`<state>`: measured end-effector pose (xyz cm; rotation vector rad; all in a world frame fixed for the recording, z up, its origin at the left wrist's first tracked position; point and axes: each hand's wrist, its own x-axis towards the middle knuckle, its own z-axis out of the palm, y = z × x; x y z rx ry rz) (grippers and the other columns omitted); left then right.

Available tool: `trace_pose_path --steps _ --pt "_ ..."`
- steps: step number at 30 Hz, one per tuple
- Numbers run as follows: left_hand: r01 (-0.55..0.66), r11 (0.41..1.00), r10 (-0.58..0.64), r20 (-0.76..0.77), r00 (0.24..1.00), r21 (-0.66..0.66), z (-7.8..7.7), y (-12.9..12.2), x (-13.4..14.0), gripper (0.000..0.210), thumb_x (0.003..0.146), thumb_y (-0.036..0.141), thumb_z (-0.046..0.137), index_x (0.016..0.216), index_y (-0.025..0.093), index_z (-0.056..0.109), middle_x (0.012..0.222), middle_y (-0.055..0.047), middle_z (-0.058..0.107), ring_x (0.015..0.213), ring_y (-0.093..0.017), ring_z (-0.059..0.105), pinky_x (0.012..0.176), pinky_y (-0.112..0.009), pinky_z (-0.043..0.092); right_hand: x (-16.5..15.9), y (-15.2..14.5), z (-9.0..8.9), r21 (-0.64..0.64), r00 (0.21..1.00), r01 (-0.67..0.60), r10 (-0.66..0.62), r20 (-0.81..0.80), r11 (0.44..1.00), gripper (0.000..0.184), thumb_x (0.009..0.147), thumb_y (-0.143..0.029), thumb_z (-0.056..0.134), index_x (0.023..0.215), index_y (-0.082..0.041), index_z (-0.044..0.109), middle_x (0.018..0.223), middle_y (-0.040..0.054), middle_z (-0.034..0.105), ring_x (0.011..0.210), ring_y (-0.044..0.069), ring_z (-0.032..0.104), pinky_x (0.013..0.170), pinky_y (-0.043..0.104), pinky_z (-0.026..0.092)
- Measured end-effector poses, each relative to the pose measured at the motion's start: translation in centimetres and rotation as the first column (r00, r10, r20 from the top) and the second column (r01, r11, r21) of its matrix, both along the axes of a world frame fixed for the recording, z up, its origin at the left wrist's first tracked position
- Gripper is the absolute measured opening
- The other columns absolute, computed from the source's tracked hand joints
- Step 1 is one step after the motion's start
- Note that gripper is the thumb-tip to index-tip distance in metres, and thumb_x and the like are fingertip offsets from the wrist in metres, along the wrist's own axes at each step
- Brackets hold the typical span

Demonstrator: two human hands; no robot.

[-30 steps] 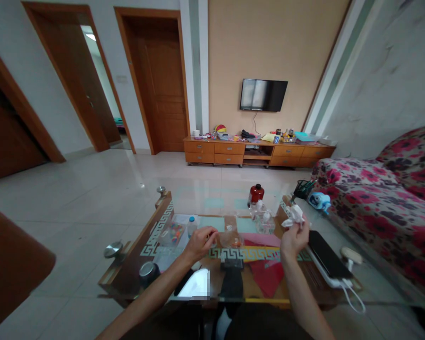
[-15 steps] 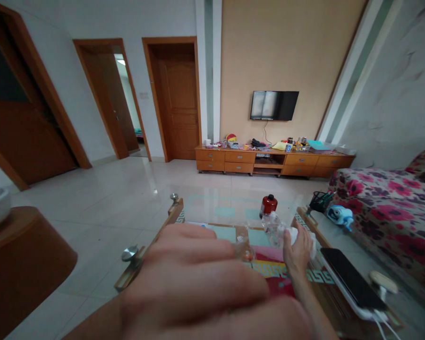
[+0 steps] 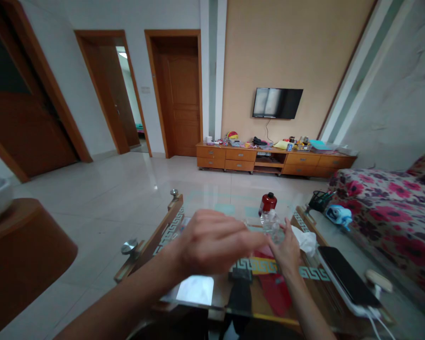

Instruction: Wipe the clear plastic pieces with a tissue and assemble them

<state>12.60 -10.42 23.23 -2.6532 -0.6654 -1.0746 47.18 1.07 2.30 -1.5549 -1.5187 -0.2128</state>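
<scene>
I sit at a glass coffee table with a patterned edge. My left hand hovers over its middle, back up and blurred, fingers stretched right until they meet my right hand; what is under its palm is hidden. My right hand has a crumpled white tissue sticking out at its right side, and its fingertips touch small clear containers. A red bottle with a black cap stands just behind them.
A black phone on a white power bank with a cable lies at the right. Further back sit a black pen holder and a blue object. A floral sofa is right, a brown stool left.
My left hand rose close to the camera, then moved out over the table toward my right hand. My right hand lowered with the tissue to the clear containers. My view tilted up.
</scene>
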Motion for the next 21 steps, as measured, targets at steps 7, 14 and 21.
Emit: trace_pose_path --steps 7,14,21 --pt "-0.147 0.889 0.279 0.260 0.924 -0.434 -13.1 11.7 0.3 0.033 0.100 0.035 0.062 0.132 0.026 0.063 0.120 -0.008 0.074 0.101 -0.022 0.074 0.082 -0.037 0.063 -6.3 -0.1 1.0 -0.022 0.912 -0.409 0.408 -0.042 0.912 0.093 0.085 -0.041 0.072 0.166 -0.027 0.028 0.129 0.0100 0.069 0.108 0.031 0.071 0.092 0.045 0.059" --pt "-0.162 0.845 0.398 0.396 0.828 -0.510 -20.7 13.4 0.6 0.053 0.105 0.041 0.054 0.154 0.025 0.045 0.149 -0.013 0.059 0.139 -0.027 0.057 0.117 -0.052 0.045 -15.6 2.9 1.1 -0.046 0.765 -0.640 0.629 -0.136 0.767 0.106 0.077 -0.031 0.078 0.167 -0.031 0.022 0.131 0.0093 0.068 0.117 0.032 0.068 0.102 0.051 0.055" --pt "-0.169 0.880 0.293 0.228 0.929 -0.443 -21.4 13.9 0.4 0.048 0.106 0.037 0.052 0.153 0.025 0.049 0.159 -0.012 0.052 0.149 -0.027 0.047 0.123 -0.056 0.040 -14.7 3.3 -0.6 0.009 0.631 -0.735 0.690 -0.355 0.677 0.101 0.079 -0.023 0.073 0.166 -0.031 0.022 0.140 0.0101 0.064 0.124 0.029 0.065 0.108 0.049 0.052"
